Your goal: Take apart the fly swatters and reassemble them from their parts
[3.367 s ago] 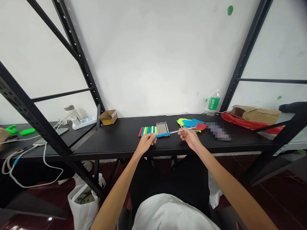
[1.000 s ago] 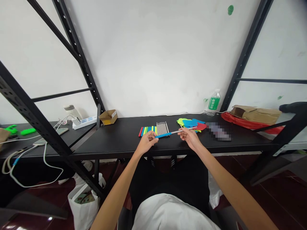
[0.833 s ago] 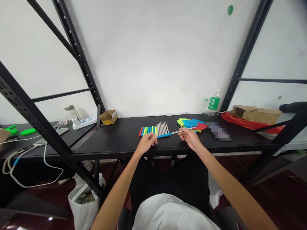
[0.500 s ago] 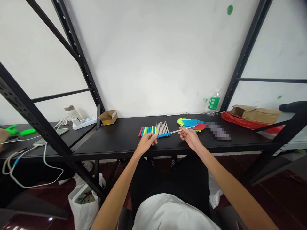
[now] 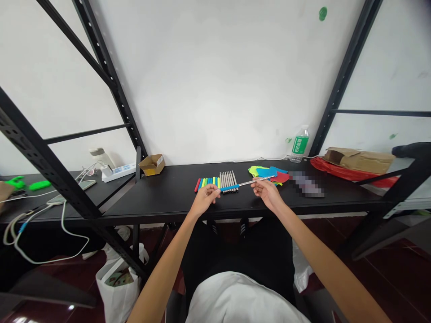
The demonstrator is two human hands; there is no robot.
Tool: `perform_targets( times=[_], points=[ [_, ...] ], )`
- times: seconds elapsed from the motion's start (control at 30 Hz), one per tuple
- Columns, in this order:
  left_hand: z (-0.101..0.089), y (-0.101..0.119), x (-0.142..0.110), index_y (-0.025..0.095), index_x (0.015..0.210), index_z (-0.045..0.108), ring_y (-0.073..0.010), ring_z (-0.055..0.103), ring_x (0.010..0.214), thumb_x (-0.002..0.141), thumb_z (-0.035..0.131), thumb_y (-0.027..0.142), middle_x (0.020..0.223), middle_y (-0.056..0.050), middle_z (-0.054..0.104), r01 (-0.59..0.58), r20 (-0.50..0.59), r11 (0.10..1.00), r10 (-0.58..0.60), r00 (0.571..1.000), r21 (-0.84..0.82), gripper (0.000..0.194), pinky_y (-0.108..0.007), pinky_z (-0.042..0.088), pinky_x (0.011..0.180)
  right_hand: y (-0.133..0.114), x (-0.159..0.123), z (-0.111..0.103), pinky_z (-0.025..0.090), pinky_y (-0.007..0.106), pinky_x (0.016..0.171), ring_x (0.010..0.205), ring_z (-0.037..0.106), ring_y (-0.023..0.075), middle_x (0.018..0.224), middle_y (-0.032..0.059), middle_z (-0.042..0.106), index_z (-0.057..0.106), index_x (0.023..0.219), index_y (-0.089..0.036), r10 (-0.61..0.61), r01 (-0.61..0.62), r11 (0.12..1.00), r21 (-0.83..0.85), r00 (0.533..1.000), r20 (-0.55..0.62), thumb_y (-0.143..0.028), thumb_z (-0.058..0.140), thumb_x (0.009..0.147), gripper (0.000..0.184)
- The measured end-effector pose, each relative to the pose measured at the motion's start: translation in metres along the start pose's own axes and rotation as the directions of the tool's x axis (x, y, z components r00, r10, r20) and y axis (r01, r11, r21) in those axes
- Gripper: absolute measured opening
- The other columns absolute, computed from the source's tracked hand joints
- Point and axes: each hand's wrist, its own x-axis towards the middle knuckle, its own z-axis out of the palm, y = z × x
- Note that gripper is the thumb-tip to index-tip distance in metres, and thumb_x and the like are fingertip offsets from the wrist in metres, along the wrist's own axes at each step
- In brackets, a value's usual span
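A thin silver rod with a blue grip spans the space between my hands above the table. My left hand pinches the blue grip's end between thumb and fingers. Farther right, my right hand is closed on the silver part of the rod near its far end. Just beyond my left hand lies a row of coloured tubes in red, blue, green and yellow. Beside them, several silver rods with dark ends lie side by side, partly behind the held rod. Flat coloured pieces are piled beyond my right hand.
On the black table an open cardboard box stands at the left. A water bottle is near the wall. Brown packaging lies on a red bag at the right. Black metal posts frame both sides.
The held rod's blue grip has risen slightly, along with my left hand. My right hand stays in nearly the same place on the silver part.
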Motion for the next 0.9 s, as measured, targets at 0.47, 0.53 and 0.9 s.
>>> perform_targets(
  times=[0.47,0.53,0.9],
  points=[
    [0.0024,0.0016,-0.0007,0.018,0.058,0.056,-0.0118,0.052,0.054,0.092,0.048,0.063,0.064,-0.005,0.066,0.013,-0.014,0.998,-0.012,1.000,0.066,0.057,-0.025,0.043,0.055,-0.0009,-0.0012,0.0041,0.036,0.024,0.047,0.055,0.055,0.0108,0.070,0.0022,0.068,0.068,0.076,-0.019,-0.003,0.003,1.000,-0.028,1.000,-0.004,-0.046,0.086,0.065,0.035],
    [0.0020,0.0024,-0.0008,0.017,0.067,0.060,-0.0113,0.051,0.054,0.090,0.054,0.061,0.067,-0.004,0.066,-0.003,-0.014,0.997,0.004,1.000,0.073,0.050,-0.024,0.042,0.054,-0.0014,-0.0019,0.0046,0.035,0.025,0.047,0.054,0.055,0.0109,0.066,0.0010,0.066,0.064,0.072,-0.019,-0.007,0.007,0.999,-0.032,1.000,0.007,-0.048,0.085,0.066,0.035],
    [0.0011,0.0064,-0.0031,0.017,0.084,0.062,-0.0123,0.056,0.059,0.080,0.071,0.050,0.068,-0.002,0.065,0.017,0.012,1.000,-0.017,1.000,0.015,0.035,-0.024,0.044,0.056,0.0005,-0.0016,0.0035,0.034,0.025,0.047,0.054,0.053,0.0103,0.062,-0.0005,0.060,0.062,0.066,-0.019,-0.021,0.023,0.997,-0.070,0.999,0.033,-0.048,0.084,0.069,0.036]
  ],
)
